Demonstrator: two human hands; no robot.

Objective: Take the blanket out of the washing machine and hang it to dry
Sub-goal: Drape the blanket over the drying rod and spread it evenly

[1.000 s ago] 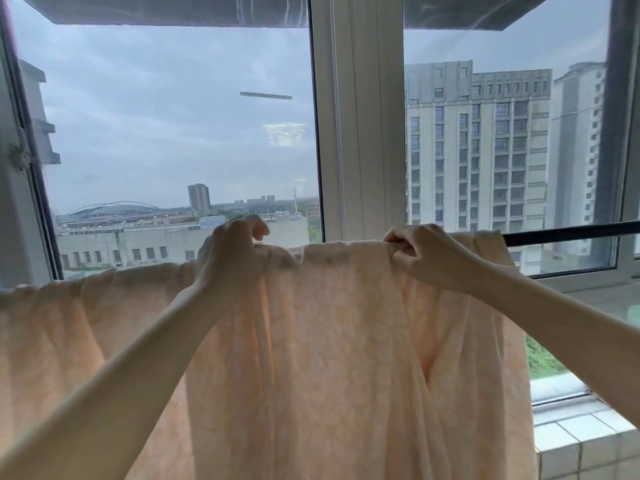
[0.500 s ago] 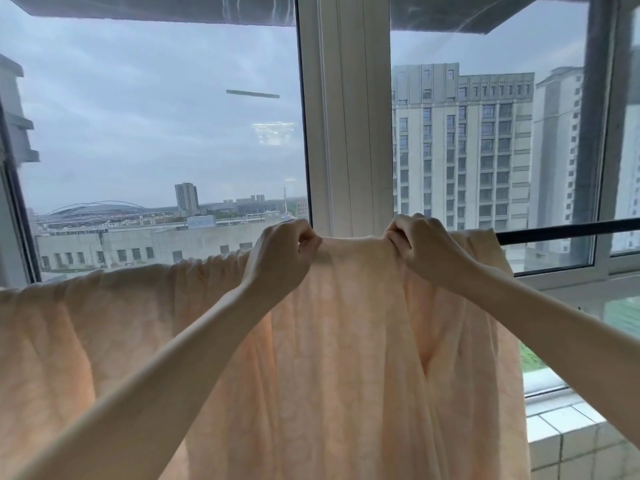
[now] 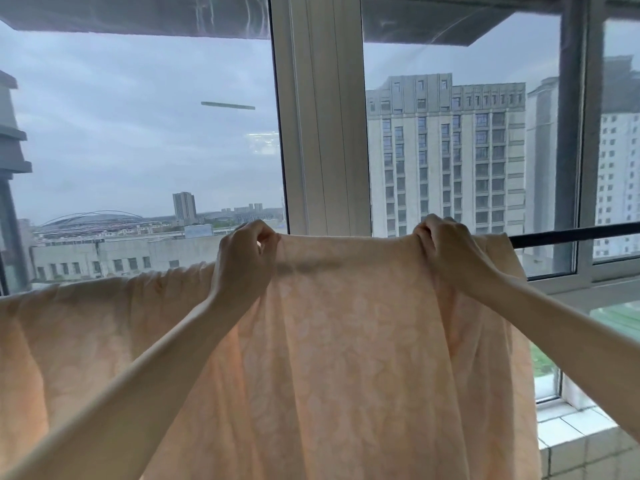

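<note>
From the head camera: the peach blanket [image 3: 346, 341] is out of the machine and draped over the dark rod [image 3: 571, 235] in front of the window, hanging down in long folds towards the tiled sill [image 3: 588, 441]. Both arms are up. The left hand [image 3: 242, 261] pinches the top fold just left of the white window post [image 3: 318, 116], fingers [image 3: 254, 232] curled tight into the cloth, and the right hand [image 3: 446, 251] grips the same fold further right, fingers closed round a bunch of it. Between the two hands the edge is pulled flat and level, and a dark band shows through the fabric a little below it. That is probably the rod behind, though through the cloth it is hard to be sure. Here is what matters: the blanket's long axis runs left to right along the rod. Gathered, crowded pleats sit left of the left hand, and only a narrow flap lies beyond the right hand before the rod goes bare. The right hand is the nearer to that free stretch, so I judge any further spreading has to travel rightward along the bar, with the left hand feeding the bunched cloth across.
</note>
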